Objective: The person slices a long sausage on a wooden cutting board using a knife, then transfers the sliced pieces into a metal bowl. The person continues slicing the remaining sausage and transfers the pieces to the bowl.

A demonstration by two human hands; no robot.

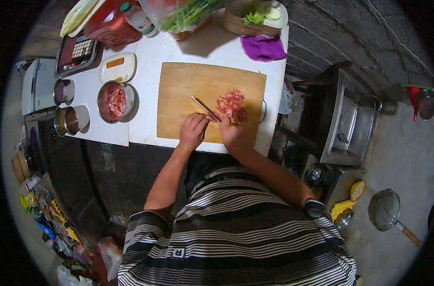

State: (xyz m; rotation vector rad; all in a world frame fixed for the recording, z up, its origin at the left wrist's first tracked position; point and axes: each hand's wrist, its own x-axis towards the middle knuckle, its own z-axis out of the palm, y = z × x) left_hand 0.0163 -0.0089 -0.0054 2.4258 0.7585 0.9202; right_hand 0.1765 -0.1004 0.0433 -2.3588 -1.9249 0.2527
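Note:
A wooden cutting board [183,82] lies on the white tabletop before me. My right hand [235,135] grips a kitchen knife [202,105], its blade slanting away to the upper left. Close beside the blade, my left hand [193,130] has its fingers curled down on a small piece of raw meat [210,117]. A pile of sliced raw meat [232,103] rests on the board, just beyond my right hand. More meat [117,102] sits in a steel bowl [129,100] to the left. The knife's handle is hidden in my fist.
Left of the board are a white dish [108,71], small steel bowls [72,119] and a tray with a calculator [82,49]. A plastic bottle [140,20], bagged greens [188,16], a basket [238,25] and a purple cloth [262,48] line the far side. A steel sink [352,125] stands right.

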